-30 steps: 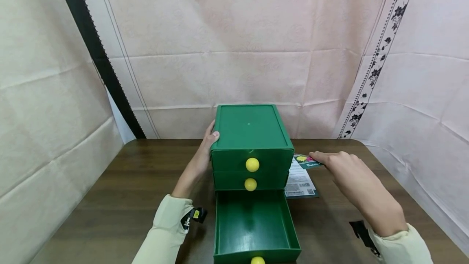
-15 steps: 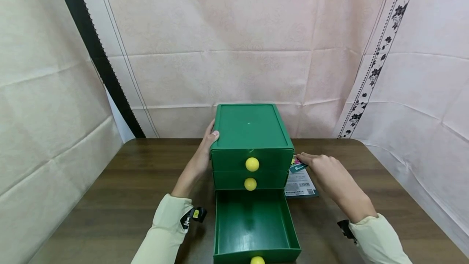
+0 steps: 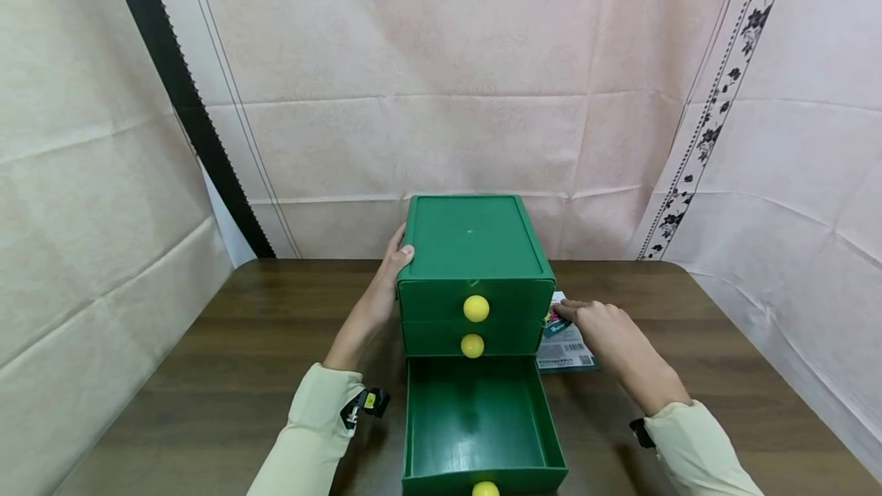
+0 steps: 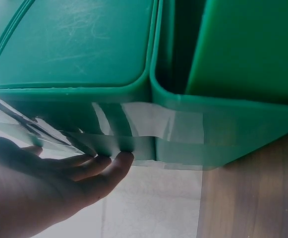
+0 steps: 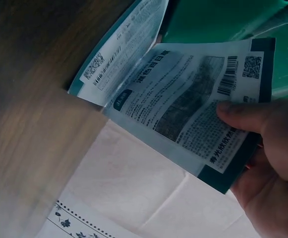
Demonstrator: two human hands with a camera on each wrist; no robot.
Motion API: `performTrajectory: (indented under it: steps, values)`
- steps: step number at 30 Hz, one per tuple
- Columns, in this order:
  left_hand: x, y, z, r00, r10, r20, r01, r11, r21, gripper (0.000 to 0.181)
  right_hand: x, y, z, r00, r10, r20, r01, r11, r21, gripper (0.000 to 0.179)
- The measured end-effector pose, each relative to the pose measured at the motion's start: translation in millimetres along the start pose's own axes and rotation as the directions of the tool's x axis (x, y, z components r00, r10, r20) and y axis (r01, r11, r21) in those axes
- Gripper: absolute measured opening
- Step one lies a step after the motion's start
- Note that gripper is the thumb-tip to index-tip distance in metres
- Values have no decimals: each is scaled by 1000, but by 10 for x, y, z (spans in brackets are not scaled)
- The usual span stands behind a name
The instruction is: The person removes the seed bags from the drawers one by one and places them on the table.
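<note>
A green drawer unit (image 3: 475, 239) with round yellow knobs stands on the table, its bottom drawer (image 3: 475, 423) pulled out with a bare floor. My left hand (image 3: 379, 289) rests against the unit's left side; in the left wrist view its fingertips (image 4: 126, 157) touch the taped wall. On the other side, my right hand (image 3: 613, 335) pinches a seed packet (image 5: 183, 99) by one end, thumb over the printed back. A colourful front corner of this packet (image 3: 555, 326) shows in the head view. A second packet (image 3: 568, 358) lies beneath it, printed side up, close beside the unit.
Brown wooden table (image 3: 234, 373) extends on both sides of the unit. Pale cloth curtains (image 3: 482, 60) hang behind and at the sides. The pulled-out drawer reaches toward the person's side, between the two forearms.
My right hand has moved left and a little nearer with the seed packet, bringing it over the second packet beside the unit. The left hand and drawer have stayed put.
</note>
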State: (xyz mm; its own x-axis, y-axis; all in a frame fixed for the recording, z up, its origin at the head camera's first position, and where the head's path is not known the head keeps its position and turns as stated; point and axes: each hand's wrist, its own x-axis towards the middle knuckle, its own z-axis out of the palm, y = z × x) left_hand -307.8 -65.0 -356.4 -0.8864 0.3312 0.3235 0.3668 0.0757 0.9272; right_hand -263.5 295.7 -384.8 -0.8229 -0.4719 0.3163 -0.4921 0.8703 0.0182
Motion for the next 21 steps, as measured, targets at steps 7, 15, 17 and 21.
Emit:
performTrajectory:
  steps: [7, 15, 17, 21]
  values:
    - [-6, 3, -1, 1000, -3, -2, 3, 1000, 10, 75, 17, 9, 4, 996, -13, 86, 14, 1000, -9, 51]
    - [-8, 4, -4, 1000, -5, -2, 5, 1000, 7, 75, 34, -12, 42, 964, 40, 262, -44, 999, 8, 46]
    - [-8, 6, -2, 1000, -6, -1, 6, 1000, 9, 76, 22, -14, 61, 955, 50, 291, -62, 997, 33, 45]
    - [-5, 8, 0, 1000, -7, 0, 7, 1000, 13, 75, 7, -13, 110, 939, 78, 334, -113, 990, 86, 41]
